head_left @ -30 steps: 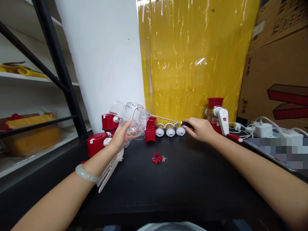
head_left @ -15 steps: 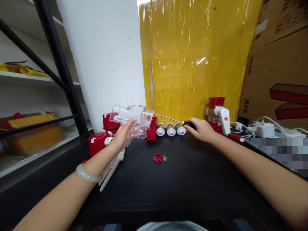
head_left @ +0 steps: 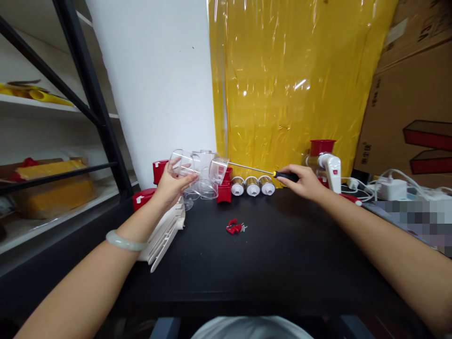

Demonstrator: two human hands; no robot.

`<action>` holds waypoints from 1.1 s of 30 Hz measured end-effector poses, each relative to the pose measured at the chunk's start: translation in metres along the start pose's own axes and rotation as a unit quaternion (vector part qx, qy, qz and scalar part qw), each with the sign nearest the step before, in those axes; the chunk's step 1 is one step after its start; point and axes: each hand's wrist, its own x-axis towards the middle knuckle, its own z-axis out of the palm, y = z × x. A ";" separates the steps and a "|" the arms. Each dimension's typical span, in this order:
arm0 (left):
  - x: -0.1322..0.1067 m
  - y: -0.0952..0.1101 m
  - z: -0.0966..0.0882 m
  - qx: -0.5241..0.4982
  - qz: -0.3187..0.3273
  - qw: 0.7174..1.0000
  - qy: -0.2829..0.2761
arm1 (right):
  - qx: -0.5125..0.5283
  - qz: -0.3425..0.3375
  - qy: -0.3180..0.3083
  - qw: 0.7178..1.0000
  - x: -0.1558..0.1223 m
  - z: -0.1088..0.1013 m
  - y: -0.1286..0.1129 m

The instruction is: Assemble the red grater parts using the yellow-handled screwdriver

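My left hand (head_left: pixel 176 181) is closed around the left end of a clear plastic housing (head_left: pixel 205 162) with tube-like openings, lifted over the back of the black table. Other clear plastic parts lie just below, and their outlines are hard to separate. In my right hand (head_left: pixel 298 180) is a screwdriver (head_left: pixel 282 175) with a black and yellow handle. Its long shaft points left, and the tip reaches the right opening of the housing; whether it touches cannot be made out. Small red pieces (head_left: pixel 233 228) and several screws (head_left: pixel 243 228) rest on the table between my arms.
Behind the hands stand red plastic housings (head_left: pixel 224 192) and three motors with white ends (head_left: pixel 253 186). White plastic panels (head_left: pixel 164 230) lie under my left forearm. To the right are an assembled red-and-white machine (head_left: pixel 332 172), white adapters with cables (head_left: pixel 392 189) and a large carton (head_left: pixel 413 99).
My left hand has shifted from the front of the clear housing to its left end, with the fingers now around it. The screwdriver still points left at the housing.
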 end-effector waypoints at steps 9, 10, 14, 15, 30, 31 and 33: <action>-0.003 0.011 -0.009 0.217 -0.054 0.967 -0.122 | 0.140 0.231 0.075 0.960 -0.009 -0.016 0.004; -0.004 0.011 -0.009 0.246 -0.053 0.958 -0.138 | 0.163 0.258 0.084 0.948 -0.011 -0.016 0.005; -0.006 0.008 -0.010 0.386 -0.009 0.902 -0.193 | 0.303 0.349 0.111 0.880 -0.019 -0.010 0.006; -0.006 0.006 -0.010 0.423 0.012 0.883 -0.204 | 0.334 0.359 0.118 0.863 -0.020 -0.008 0.007; -0.003 -0.025 -0.017 0.522 0.041 0.817 -0.240 | 0.228 0.409 0.062 0.882 -0.031 -0.009 0.031; -0.004 -0.024 -0.016 0.524 0.042 0.815 -0.243 | 0.217 0.404 0.056 0.887 -0.032 -0.009 0.034; -0.005 -0.024 -0.014 0.522 0.046 0.813 -0.253 | 0.204 0.401 0.050 0.891 -0.034 -0.008 0.038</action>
